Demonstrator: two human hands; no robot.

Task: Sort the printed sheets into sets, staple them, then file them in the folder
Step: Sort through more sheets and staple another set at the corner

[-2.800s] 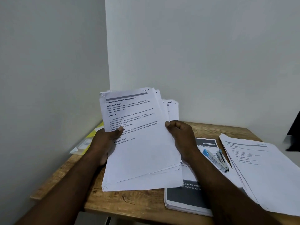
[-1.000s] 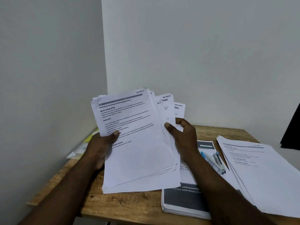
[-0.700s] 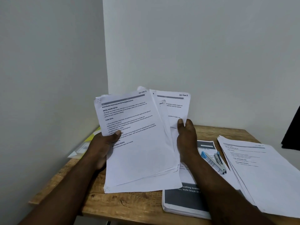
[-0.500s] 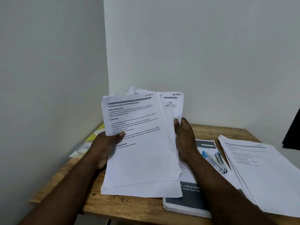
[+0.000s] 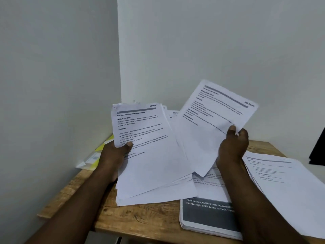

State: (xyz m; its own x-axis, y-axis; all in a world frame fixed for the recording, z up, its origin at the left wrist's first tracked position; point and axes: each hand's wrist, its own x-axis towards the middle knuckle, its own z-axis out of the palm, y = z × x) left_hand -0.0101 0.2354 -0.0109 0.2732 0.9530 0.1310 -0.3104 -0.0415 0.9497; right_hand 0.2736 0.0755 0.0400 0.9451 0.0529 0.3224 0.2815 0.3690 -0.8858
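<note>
— Both hands were gripping paper, then?
— Yes. Her or his left hand [image 5: 115, 154] was closed on the left edge of a thick fanned stack of printed sheets [image 5: 149, 155], thumb on top, the top page headed "Section 4". The right hand [image 5: 232, 147] pinched a single sheet [image 5: 211, 124] marked "Section 3", lifted clear and tilted to the right of the stack.
— Start with the big things. What carried it all?
— A wooden counter [image 5: 140, 217] set into a corner of plain white walls [image 5: 211, 41]. The lower edge of the held stack rested on it.
— And on the right?
— A pile of printed pages [image 5: 290, 182] lay flat near the right edge, fanned a little. Between it and the held stack lay a thicker bundle [image 5: 209, 217] with a dark grey band of white lettering, partly under the right forearm.
— Anything smaller?
— A yellow folder [image 5: 102, 148] lay against the left wall, behind the left hand, with a small white slip [image 5: 82, 164] sticking out at its near corner. A dark shape [image 5: 318, 148] cut into the right edge; I could not tell what it was.
</note>
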